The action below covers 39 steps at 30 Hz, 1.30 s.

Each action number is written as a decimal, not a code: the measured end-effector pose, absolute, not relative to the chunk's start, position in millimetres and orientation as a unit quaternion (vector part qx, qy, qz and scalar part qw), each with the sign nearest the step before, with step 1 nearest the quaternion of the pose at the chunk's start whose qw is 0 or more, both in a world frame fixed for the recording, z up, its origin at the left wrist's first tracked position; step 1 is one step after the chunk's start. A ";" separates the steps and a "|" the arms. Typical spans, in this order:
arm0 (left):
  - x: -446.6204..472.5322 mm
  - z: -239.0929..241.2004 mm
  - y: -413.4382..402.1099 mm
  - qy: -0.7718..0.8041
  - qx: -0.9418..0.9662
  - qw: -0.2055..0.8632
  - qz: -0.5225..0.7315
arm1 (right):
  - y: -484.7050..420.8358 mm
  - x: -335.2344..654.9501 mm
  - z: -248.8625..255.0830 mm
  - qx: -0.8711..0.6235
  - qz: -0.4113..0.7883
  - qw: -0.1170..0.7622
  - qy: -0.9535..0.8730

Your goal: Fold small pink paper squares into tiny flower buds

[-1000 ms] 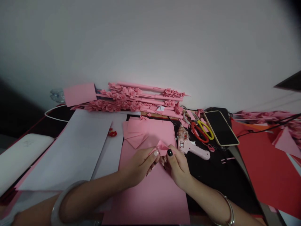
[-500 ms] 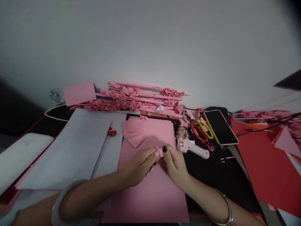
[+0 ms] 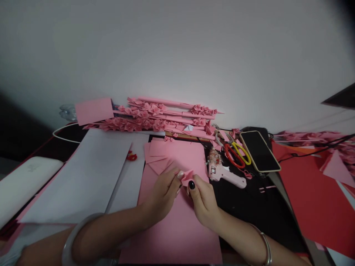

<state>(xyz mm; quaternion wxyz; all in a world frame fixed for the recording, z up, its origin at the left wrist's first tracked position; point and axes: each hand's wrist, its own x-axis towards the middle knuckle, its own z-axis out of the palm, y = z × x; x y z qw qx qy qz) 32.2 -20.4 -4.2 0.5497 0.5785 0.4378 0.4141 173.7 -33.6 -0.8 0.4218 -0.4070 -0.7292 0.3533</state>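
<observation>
A small folded pink paper piece [image 3: 187,176] is pinched between both my hands above a large pink paper sheet [image 3: 177,229]. My left hand [image 3: 162,194] grips its left side, thumb on top with a pale nail. My right hand [image 3: 203,201] grips its right side, a black-painted thumbnail pressing on it. Both wrists wear a bangle. Several small pink paper squares [image 3: 158,157] lie just beyond the hands on the sheet.
A pink glue gun [image 3: 226,174] lies right of the hands, with red and yellow scissors [image 3: 235,153] and a dark phone [image 3: 259,150] behind it. Pink paper flower stems [image 3: 163,118] line the wall. White sheets [image 3: 83,177] lie left, red paper [image 3: 318,207] right.
Both hands shifted slightly left and toward me while turning and pressing the small pink piece; it now shows less above the fingers.
</observation>
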 end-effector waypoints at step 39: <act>42.2 -1.1 -25.5 0.440 0.627 0.494 0.411 | -30.1 167.5 -4.4 -0.466 0.247 0.411 -0.744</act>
